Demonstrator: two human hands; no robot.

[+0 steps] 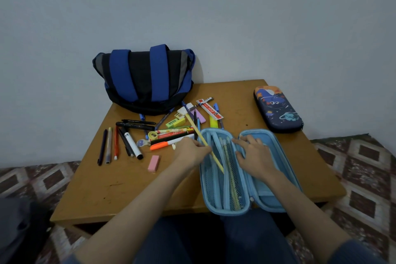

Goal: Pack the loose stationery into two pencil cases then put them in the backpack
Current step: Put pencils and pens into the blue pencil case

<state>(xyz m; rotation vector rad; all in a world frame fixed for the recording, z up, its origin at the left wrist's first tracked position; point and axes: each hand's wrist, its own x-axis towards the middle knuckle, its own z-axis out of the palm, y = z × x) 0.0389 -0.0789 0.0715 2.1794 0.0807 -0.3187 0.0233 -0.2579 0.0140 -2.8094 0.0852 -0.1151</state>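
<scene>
Dark trousers [214, 242] fill the bottom of the view, with both bare forearms reaching forward over them to a low wooden table [107, 186].

Left edge: a loose row of pens [108, 146], points toward the near edge; a white marker [133, 144] lies just beside them. A pink eraser [153, 163] lies alone, nearer the front.

Back left corner: blue-and-black backpack [145, 79], against the wall, straps facing the camera.

Middle of the surface: a heap of stationery, overlapping. An orange highlighter [159, 146], a yellow sharpener [152, 135], a green eraser box [175, 122] and a red-and-white ruler [211, 109] can be made out.

Left hand [189, 152] pinches a yellow pencil [197, 129] at mid-length. The pencil is tilted, its far end over the heap and its near end over the case.

Near edge, right of centre: light-blue pencil case [214, 186], lying wide open, its front overhanging the edge. A few pale pencils [230, 169] lie behind the mesh of its left half.

Right hand [255, 156] rests flat on the case's right half, fingers spread, fingertips near the hinge, holding nothing.

Back right corner: dark-blue pencil case [278, 109] with a space print, zipped closed, well apart from the rest.
</scene>
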